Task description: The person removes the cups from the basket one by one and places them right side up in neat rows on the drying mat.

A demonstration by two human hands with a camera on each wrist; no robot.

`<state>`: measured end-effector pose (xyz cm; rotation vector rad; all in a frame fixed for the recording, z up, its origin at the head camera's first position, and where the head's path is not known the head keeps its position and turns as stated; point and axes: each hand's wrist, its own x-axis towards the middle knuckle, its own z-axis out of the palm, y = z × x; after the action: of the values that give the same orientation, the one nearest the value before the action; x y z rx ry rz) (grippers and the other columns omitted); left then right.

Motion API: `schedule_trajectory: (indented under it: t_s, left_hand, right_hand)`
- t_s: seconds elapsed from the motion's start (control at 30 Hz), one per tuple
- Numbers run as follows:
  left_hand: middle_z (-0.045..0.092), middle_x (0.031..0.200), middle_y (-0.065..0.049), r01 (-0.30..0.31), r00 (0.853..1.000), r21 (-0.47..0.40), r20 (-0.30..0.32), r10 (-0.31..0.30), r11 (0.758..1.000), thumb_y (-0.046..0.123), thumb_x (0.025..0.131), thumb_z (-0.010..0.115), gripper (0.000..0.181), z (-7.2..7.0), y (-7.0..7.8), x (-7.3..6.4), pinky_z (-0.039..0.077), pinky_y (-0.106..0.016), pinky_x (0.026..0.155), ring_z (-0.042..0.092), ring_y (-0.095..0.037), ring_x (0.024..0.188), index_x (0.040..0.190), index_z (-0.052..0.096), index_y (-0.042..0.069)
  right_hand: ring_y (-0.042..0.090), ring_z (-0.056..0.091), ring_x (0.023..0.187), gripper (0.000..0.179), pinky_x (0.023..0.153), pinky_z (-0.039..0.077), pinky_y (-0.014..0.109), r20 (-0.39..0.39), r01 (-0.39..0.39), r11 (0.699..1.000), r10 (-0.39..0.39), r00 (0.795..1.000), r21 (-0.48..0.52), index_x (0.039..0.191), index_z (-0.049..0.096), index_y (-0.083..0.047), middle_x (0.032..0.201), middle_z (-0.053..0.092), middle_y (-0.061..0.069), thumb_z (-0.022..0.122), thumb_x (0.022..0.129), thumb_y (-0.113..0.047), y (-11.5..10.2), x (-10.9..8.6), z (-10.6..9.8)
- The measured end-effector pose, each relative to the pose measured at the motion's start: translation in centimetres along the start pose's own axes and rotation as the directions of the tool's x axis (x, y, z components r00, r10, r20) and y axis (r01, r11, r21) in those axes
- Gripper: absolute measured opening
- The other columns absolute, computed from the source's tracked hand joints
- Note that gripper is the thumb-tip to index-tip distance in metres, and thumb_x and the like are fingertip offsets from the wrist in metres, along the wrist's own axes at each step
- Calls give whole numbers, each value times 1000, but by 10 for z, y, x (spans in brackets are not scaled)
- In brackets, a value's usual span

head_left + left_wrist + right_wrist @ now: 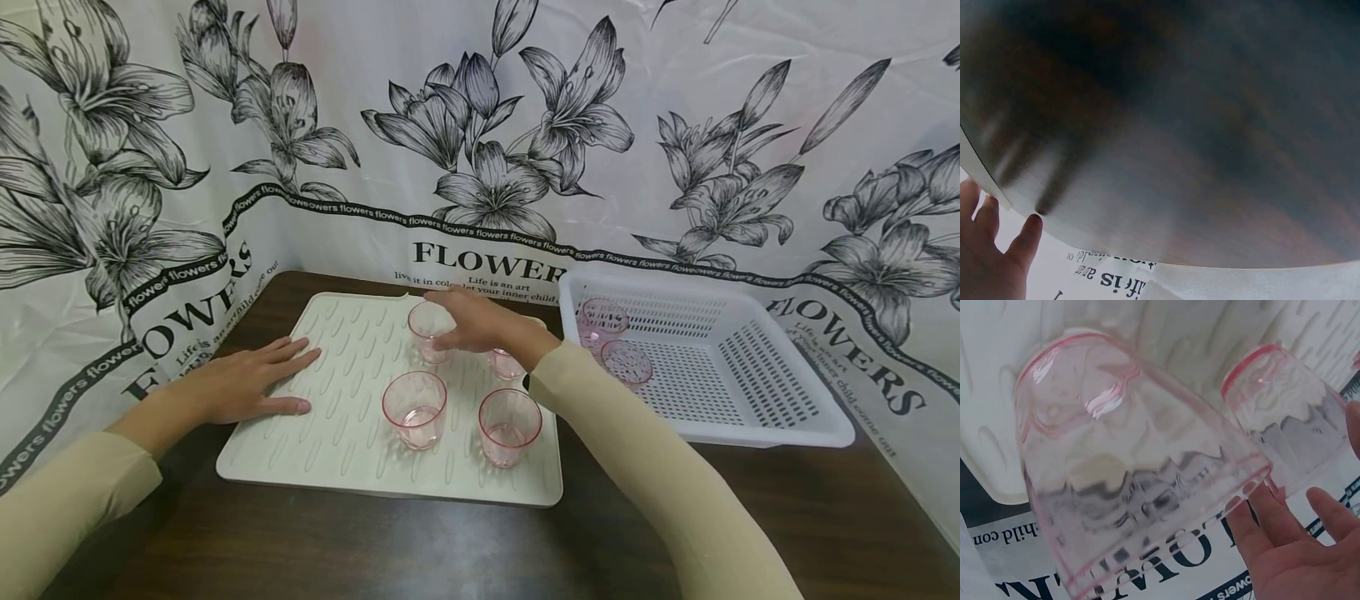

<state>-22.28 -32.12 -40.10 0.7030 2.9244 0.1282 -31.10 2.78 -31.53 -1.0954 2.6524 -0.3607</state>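
Observation:
My right hand (pixel 480 321) is at the back of the cream drying mat (pixel 337 450), its thumb and fingers round the rim of a clear pink glass (pixel 429 343). In the right wrist view the fingers reach past that glass (pixel 1288 425), while another pink glass (pixel 1141 469) fills the foreground. Partly hidden under my right wrist stands a pink glass (pixel 507 365). Two more upright glasses, one on the left (pixel 415 410) and one on the right (pixel 510 428), stand nearer the front of the mat. With fingers spread, my left hand (pixel 251 381) rests on the mat's left edge.
To the right is a white perforated basket (pixel 750 429), with pink glasses (pixel 627 363) in its left end. Dark wooden table (pixel 375 550) shows along the front. A flower-printed cloth (pixel 480 200) hangs behind and at both sides.

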Motion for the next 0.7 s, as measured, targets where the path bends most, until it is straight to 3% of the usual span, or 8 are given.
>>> schedule_trajectory:
  t_s: [0.2,0.37,0.7]
  left_hand:
    - [31,159,-19,4,1000,4,0,-4,1000,71,89,53,90,1,-1,-1,35,-68,101,28,-46,144,156,33,15]
    - [30,159,-20,13,1000,5,8,-13,1000,72,88,52,91,1,0,0,35,-69,101,28,-47,144,156,33,15]
    - [29,160,-19,19,1000,6,16,-19,1000,73,88,52,91,-1,1,1,34,-70,100,27,-46,144,157,33,16]
  right_hand:
    - [27,27,148,79,119,22,39,14,-36,999,36,999,7,157,28,-10,159,34,10,71,94,-32,-1,-8,-8]
    - [26,28,148,84,119,24,39,-28,-15,999,17,999,48,158,26,-10,160,32,10,72,93,-34,4,-20,-25]
    - [26,37,143,86,114,32,45,-138,-20,995,34,990,102,159,24,-16,160,32,7,72,92,-38,16,-65,-67]
